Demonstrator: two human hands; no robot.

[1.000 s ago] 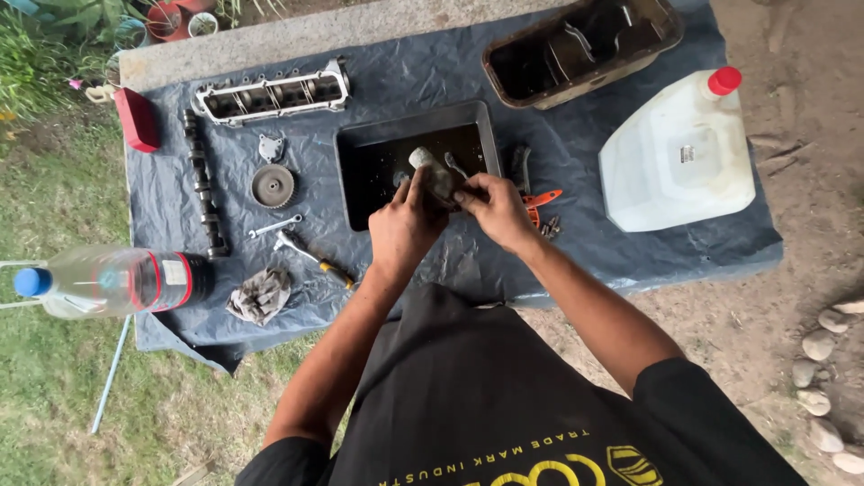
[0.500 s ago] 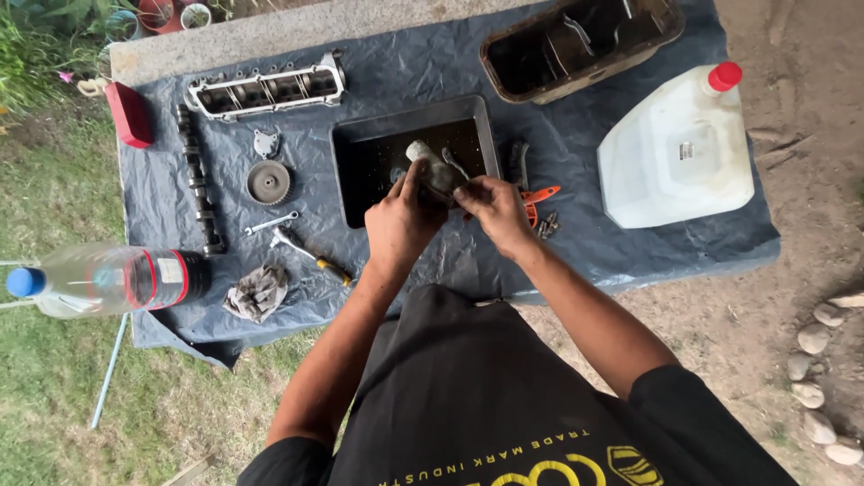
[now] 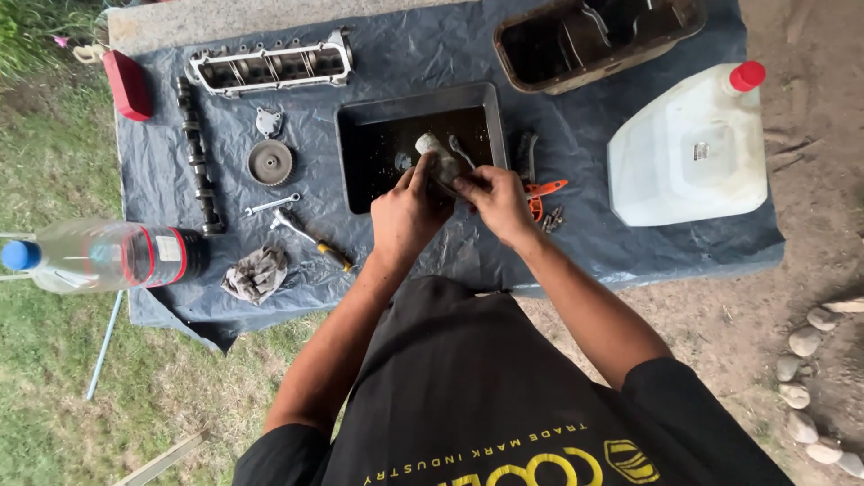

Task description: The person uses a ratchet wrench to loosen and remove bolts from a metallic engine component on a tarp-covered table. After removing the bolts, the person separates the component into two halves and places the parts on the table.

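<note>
My left hand (image 3: 407,211) and my right hand (image 3: 493,200) meet over the near edge of a black tray (image 3: 355,153) with dark liquid in it. Together they grip a small greyish metal part (image 3: 434,155) just above the tray; a thin curved piece sticks out of it to the right. My fingers hide much of the part.
On the dark blue sheet (image 3: 630,243) lie a cylinder head (image 3: 268,65), a camshaft (image 3: 198,157), a gear (image 3: 270,162), a spanner (image 3: 272,204), a ratchet (image 3: 306,232), a rag (image 3: 256,273), orange-handled pliers (image 3: 540,192), an oil pan (image 3: 594,36) and a white jug (image 3: 693,148). A plastic bottle (image 3: 99,255) lies left.
Both hands stay over the tray with the part; they have worked it slightly, and the camera has shifted a little.
</note>
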